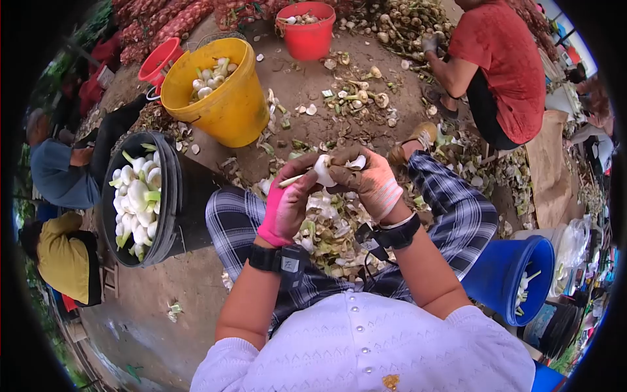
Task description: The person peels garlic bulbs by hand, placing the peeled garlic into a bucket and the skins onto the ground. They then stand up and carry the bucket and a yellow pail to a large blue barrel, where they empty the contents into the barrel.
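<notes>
A white garlic bulb (323,171) with a short pale stem is held up between my two hands over my lap. My left hand (287,202), in a pink glove with a dirty palm, is closed around its stem side. My right hand (371,183), in a soiled orange glove, has its thumb and fingers pressed on the bulb's right side. A loose white flake of garlic skin (356,163) sticks out at the right fingers. Below both hands, a heap of garlic skins and stem scraps (336,228) lies between my legs.
A black bucket (171,196) of peeled garlic stands left. A yellow bucket (245,104) and a red bucket (307,39) with bulbs are ahead, a blue bucket (503,271) at right. A person in a red shirt (499,59) crouches by a garlic pile (398,26); other people sit left.
</notes>
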`<state>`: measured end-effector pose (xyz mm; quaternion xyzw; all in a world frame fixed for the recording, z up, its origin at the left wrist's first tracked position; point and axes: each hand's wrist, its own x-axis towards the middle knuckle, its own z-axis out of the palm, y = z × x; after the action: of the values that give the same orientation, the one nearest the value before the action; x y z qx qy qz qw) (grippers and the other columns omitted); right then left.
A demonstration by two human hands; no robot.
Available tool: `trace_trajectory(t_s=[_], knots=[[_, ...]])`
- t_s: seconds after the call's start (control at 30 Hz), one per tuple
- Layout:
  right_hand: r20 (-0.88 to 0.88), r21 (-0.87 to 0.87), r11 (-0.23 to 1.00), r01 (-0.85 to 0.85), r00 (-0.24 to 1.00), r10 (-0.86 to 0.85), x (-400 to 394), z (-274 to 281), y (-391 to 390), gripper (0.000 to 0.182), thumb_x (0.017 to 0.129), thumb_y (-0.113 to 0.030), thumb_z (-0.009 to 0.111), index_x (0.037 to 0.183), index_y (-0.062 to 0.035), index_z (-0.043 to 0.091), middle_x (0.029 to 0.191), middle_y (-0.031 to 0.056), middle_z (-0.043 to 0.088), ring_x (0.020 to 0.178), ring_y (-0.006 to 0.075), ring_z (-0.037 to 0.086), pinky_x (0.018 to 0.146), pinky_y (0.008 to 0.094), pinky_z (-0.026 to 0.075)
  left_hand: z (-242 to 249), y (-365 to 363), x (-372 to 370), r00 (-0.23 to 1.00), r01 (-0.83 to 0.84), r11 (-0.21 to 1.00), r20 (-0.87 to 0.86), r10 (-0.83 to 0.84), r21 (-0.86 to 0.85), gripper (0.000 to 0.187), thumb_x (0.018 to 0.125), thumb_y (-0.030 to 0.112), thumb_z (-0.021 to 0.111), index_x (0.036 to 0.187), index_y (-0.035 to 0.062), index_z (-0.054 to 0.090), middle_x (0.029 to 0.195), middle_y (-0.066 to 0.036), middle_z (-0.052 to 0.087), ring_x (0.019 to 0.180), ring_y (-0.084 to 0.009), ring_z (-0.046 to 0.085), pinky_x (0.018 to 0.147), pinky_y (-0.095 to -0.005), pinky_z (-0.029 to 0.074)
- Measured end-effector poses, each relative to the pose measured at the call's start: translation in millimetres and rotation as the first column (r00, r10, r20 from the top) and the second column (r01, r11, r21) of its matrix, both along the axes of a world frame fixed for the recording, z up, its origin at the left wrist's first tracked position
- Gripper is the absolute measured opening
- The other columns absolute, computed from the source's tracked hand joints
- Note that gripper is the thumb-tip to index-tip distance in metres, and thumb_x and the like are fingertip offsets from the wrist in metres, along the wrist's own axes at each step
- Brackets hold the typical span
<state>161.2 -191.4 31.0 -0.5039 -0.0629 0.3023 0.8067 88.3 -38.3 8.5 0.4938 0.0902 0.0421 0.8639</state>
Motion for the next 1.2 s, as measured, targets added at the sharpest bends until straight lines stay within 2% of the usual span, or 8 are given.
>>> trace_trajectory(t_s=[0.27,0.33,0.47,0.73,0.87,1.0,1.07,1.2], knots=[[-0.348,0.121,0.975,-0.184,0.913,0.216,99,-134,9,0.027,0.084,-0.022,0.067,0.103,-0.0063,0.055,0.090,0.0071,0.065,0.086,0.0206,0.064,0.074,0.0358,0.054,22,54,66,0.978,-0.137,0.976,0.130,0.160,-0.170,0.036,0.092,0.017,0.052,0.122,-0.0020,0.049,0.112,-0.013,0.060,0.105,-0.0241,0.058,0.093,-0.0386,0.046],[0.167,-0.942,0.323,-0.090,0.708,0.686,122,-191,16,0.041,0.081,-0.034,0.067,0.106,-0.0041,0.053,0.097,0.0120,0.064,0.096,0.0275,0.063,0.083,0.0395,0.050,59,100,103,0.889,-0.387,0.908,0.195,0.414,-0.161,0.034,0.093,0.013,0.047,0.124,-0.0020,0.047,0.116,-0.014,0.057,0.109,-0.0238,0.056,0.095,-0.0378,0.045],[0.166,-0.970,-0.042,0.239,0.778,0.606,229,-220,31,0.035,0.077,-0.013,0.056,0.112,-0.0052,0.051,0.107,0.0172,0.059,0.104,0.0319,0.058,0.083,0.0416,0.050,38,201,144,0.842,-0.501,0.363,0.348,0.412,0.785,0.040,0.096,0.012,0.039,0.136,0.0035,0.038,0.137,-0.014,0.040,0.125,-0.0249,0.044,0.104,-0.0403,0.037],[0.008,-0.890,-0.288,0.352,0.646,0.764,409,-292,49,0.035,0.086,-0.012,0.045,0.120,-0.0152,0.055,0.124,0.0118,0.054,0.114,0.0306,0.050,0.096,0.0383,0.042,-37,38,123,0.937,0.028,0.883,-0.320,0.140,0.469,0.029,0.085,0.002,0.055,0.114,0.0002,0.057,0.112,-0.010,0.059,0.101,-0.0163,0.056,0.090,-0.0286,0.043],[0.216,-0.849,-0.173,0.499,0.626,0.749,377,-293,15,0.024,0.081,-0.010,0.054,0.102,-0.0137,0.065,0.102,0.0112,0.064,0.101,0.0348,0.057,0.088,0.0393,0.047,-48,43,123,0.971,0.103,0.857,-0.238,0.023,0.504,0.032,0.083,0.002,0.061,0.115,0.0004,0.057,0.113,-0.010,0.059,0.101,-0.0169,0.057,0.090,-0.0273,0.043],[-0.026,-0.515,0.850,0.111,0.989,-0.144,268,-232,1,0.039,0.081,0.001,0.058,0.119,-0.0033,0.056,0.111,0.0112,0.063,0.099,0.0257,0.062,0.082,0.0332,0.051,-50,35,126,0.975,0.165,0.777,-0.218,-0.038,0.607,0.051,0.079,0.006,0.066,0.127,0.0015,0.048,0.119,-0.014,0.054,0.107,-0.0242,0.054,0.094,-0.0333,0.042],[-0.104,-0.189,0.971,0.146,0.980,-0.167,201,-184,23,0.044,0.085,0.002,0.055,0.128,0.0003,0.046,0.115,0.0111,0.060,0.101,0.0200,0.059,0.081,0.0296,0.051,-47,19,131,0.995,0.088,0.391,-0.096,-0.001,0.916,0.072,0.075,0.009,0.070,0.138,0.0051,0.034,0.124,-0.017,0.050,0.113,-0.0322,0.050,0.098,-0.0401,0.040],[-0.068,0.068,0.984,0.164,0.985,-0.159,103,-78,47,0.048,0.087,-0.002,0.057,0.132,0.0010,0.041,0.119,0.0103,0.057,0.101,0.0180,0.058,0.081,0.0275,0.050,-52,10,116,0.994,-0.007,0.344,-0.032,0.108,0.939,0.082,0.069,0.015,0.075,0.138,0.0062,0.031,0.126,-0.018,0.049,0.119,-0.0372,0.045,0.105,-0.0441,0.032]])
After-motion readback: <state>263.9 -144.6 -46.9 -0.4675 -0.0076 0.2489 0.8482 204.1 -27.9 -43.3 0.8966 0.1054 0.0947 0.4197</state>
